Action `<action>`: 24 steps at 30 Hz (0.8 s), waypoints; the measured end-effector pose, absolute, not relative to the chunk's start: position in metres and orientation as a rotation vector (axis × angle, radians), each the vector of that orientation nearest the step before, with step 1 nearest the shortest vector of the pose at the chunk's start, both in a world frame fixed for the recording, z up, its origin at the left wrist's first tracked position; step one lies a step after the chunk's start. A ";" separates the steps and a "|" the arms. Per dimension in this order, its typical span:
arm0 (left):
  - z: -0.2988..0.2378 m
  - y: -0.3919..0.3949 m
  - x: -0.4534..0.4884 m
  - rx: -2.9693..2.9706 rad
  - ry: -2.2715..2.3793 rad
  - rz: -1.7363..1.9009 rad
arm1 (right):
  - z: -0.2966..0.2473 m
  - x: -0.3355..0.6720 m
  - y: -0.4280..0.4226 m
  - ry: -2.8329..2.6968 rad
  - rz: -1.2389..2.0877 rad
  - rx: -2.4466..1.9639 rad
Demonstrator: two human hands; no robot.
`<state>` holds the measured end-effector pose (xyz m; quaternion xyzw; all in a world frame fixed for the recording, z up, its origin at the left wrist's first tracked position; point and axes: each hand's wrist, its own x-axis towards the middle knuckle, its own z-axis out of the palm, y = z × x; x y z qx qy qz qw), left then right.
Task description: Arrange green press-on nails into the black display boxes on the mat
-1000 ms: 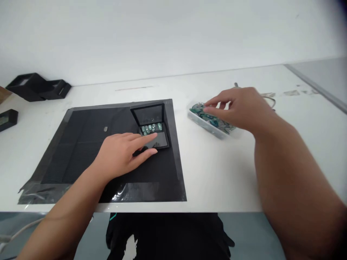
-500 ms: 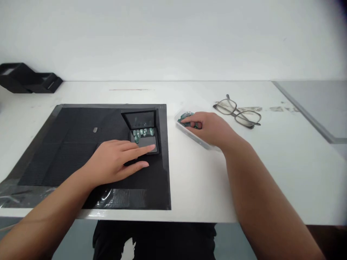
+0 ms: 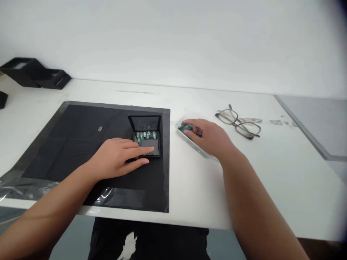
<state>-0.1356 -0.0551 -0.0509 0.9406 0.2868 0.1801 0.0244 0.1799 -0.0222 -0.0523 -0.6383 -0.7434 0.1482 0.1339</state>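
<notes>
My left hand (image 3: 119,157) is open and lies across the lower part of a small black hinged case (image 3: 159,146). Its index finger stretches over the case's grey inner panel, and the thumb is apart from it. A row of shiny green press-on nails (image 3: 146,135) sits along the top of the panel, with another just below at the left. My right hand (image 3: 210,136) dips into a white plastic tray (image 3: 195,147) of loose green press-on nails (image 3: 182,127). Thumb and index finger are apart over the nails. The other fingertips are curled and partly hidden.
The case rests on a black ribbed mat (image 3: 67,144) taped to the white table (image 3: 195,191). A small pale tab (image 3: 100,128) lies on the mat. Eyeglasses (image 3: 238,122) lie right of the tray. Black holders (image 3: 35,74) stand at the back left.
The camera view has tilted slightly. In the tray, my right thumb and index finger have spread and shifted among the nails. My left hand stays on the case.
</notes>
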 end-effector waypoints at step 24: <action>-0.047 -0.071 -0.129 2.897 0.806 1.012 | -0.052 0.184 -0.025 -2.138 0.447 -1.771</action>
